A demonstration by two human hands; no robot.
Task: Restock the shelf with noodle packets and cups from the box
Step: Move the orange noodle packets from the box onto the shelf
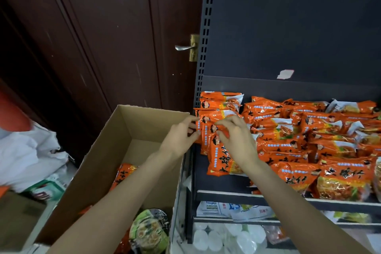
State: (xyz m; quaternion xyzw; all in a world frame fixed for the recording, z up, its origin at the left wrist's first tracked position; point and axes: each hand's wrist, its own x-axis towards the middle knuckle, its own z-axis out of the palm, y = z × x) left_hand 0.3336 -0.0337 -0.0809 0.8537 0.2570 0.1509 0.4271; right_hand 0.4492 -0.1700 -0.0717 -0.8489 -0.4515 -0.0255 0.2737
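At centre frame, an orange noodle packet (208, 130) stands in the shelf's (226, 194) left row, pinched at its top edge by the left hand (179, 138) and right hand (237, 138). It looks light, crinkly and slippery, its contents likely brittle, so edge holds suit. The cardboard box (115, 150), lower left, holds more packets and a noodle cup (150, 231).
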